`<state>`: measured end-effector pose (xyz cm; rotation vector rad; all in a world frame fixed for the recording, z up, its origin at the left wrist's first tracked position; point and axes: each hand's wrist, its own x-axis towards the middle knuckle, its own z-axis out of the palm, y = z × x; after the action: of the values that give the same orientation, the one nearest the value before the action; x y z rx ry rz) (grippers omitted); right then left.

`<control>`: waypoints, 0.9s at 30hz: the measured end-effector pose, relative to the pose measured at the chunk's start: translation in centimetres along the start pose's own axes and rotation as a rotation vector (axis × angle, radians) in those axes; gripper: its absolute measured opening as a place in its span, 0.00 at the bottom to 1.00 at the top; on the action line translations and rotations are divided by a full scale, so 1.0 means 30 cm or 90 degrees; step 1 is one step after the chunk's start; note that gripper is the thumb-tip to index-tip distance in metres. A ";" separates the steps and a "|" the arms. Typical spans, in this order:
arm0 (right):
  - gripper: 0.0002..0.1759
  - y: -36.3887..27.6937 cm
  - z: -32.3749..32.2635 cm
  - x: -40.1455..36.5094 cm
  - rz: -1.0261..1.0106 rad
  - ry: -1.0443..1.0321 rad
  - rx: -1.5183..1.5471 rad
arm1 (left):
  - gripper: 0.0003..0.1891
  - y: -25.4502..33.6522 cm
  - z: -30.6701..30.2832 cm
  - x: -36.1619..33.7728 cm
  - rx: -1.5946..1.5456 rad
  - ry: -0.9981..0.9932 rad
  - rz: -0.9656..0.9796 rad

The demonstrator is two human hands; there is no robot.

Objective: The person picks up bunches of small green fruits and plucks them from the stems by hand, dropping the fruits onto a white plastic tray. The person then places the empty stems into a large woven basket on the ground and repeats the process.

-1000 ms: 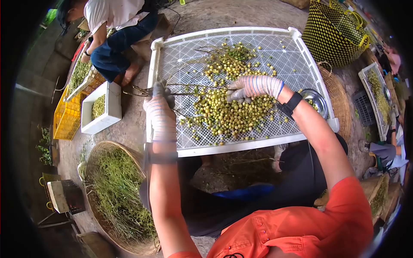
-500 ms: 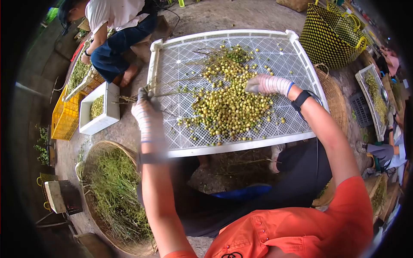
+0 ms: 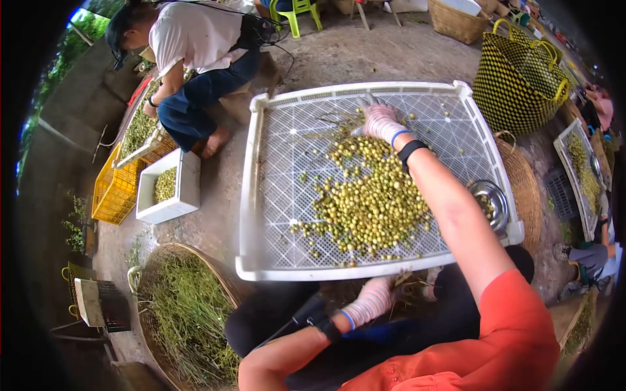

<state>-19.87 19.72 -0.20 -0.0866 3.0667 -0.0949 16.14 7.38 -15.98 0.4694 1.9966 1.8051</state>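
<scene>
A white mesh tray [image 3: 274, 195] holds a heap of small round yellow-green fruits [image 3: 375, 202], with thin twigs [image 3: 339, 124] by its far side. My right hand [image 3: 380, 122], in a striped glove, is at the tray's far part, fingers apart over the edge of the twigs and fruits. Below the tray's near rim, my gloved left hand [image 3: 373, 302] is closed around some brown stems [image 3: 407, 285]; its fingertips are partly hidden. A metal bowl [image 3: 499, 205] with a few fruits sits in the tray's right corner, partly behind my right forearm.
A round basket of green stems [image 3: 189, 313] stands at the lower left. Beyond it are a white box [image 3: 189, 189] and a yellow crate [image 3: 111, 195]. A seated person [image 3: 195, 39] works at the upper left. A black-yellow woven bag [image 3: 512, 85] stands at the upper right.
My left hand has moved from the tray's left edge to below its near rim. My right hand has gone from the heap to the far side, its fingers spreading. The metal bowl has come into view.
</scene>
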 end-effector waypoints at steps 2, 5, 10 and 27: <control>0.54 -0.003 0.092 0.043 -0.020 -0.005 -0.010 | 0.26 0.261 -0.098 0.008 0.391 -0.312 -0.261; 0.46 -0.064 0.082 0.037 -0.088 -0.259 -0.108 | 0.38 0.268 -0.126 -0.005 0.486 -0.361 -0.231; 0.37 -0.024 0.045 -0.124 -0.291 -0.281 0.061 | 0.40 0.387 -0.161 0.044 0.570 -0.457 -0.203; 0.21 -0.026 -0.197 -0.447 -0.266 -0.029 0.399 | 0.16 0.674 -0.484 0.374 0.058 0.437 0.133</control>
<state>-6.92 20.07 6.68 -0.6653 2.7642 -1.0330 -1.34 2.73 4.47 0.0756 2.5595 2.2208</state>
